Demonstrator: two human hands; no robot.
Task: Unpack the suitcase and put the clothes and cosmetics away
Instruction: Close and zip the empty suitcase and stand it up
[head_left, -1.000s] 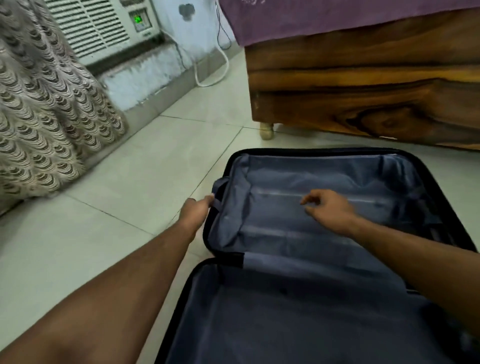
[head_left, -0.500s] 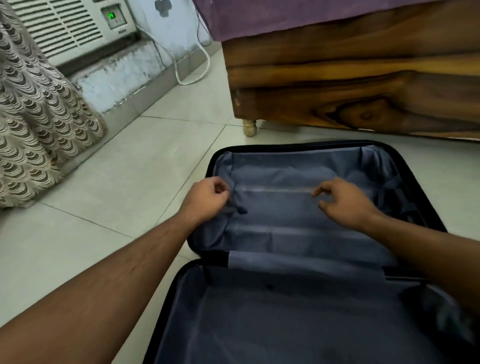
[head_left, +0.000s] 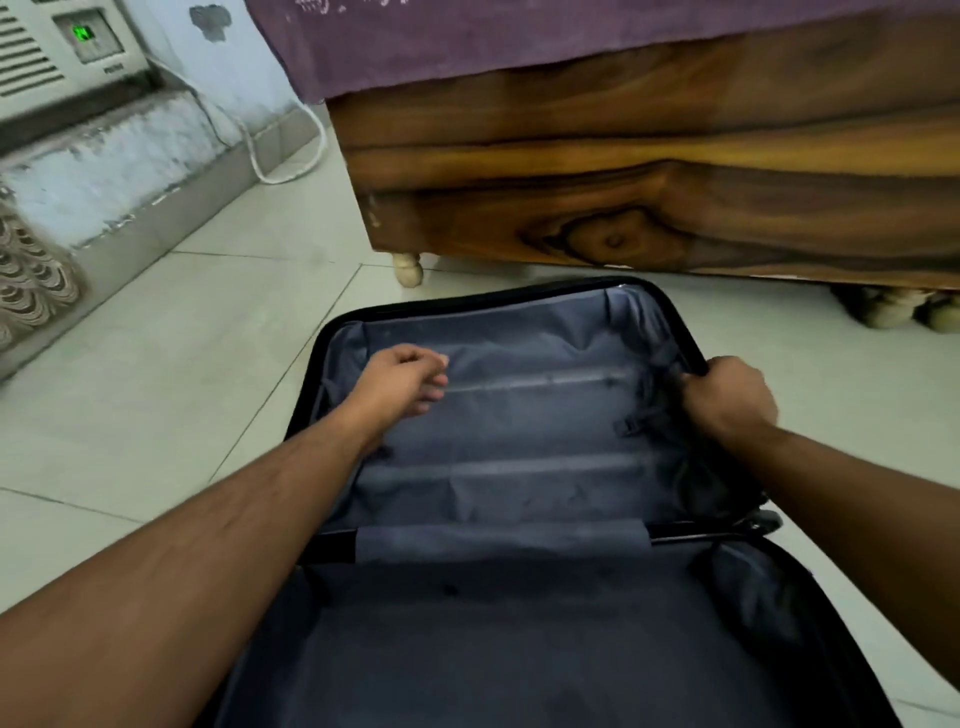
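Observation:
A black suitcase (head_left: 332, 332) lies open on the tiled floor, both halves lined with grey-blue fabric (head_left: 519, 415). No clothes or cosmetics show inside it. My left hand (head_left: 402, 384) hovers over the far half near its left side, fingers loosely curled and holding nothing. My right hand (head_left: 727, 397) grips the right rim of the far half, fingers curled over the edge. A small black strap buckle (head_left: 626, 427) lies on the lining beside my right hand.
A wooden bed (head_left: 649, 197) with a purple cover (head_left: 467, 41) stands just beyond the suitcase. Pale shoes (head_left: 893, 306) sit under it at the right. An air cooler (head_left: 62, 47), a white cable (head_left: 291, 156) and a patterned curtain (head_left: 26, 280) are at the left.
My right hand moved from the middle of the lining to the right rim and gripped it. My left hand left the left edge and came inward over the lining.

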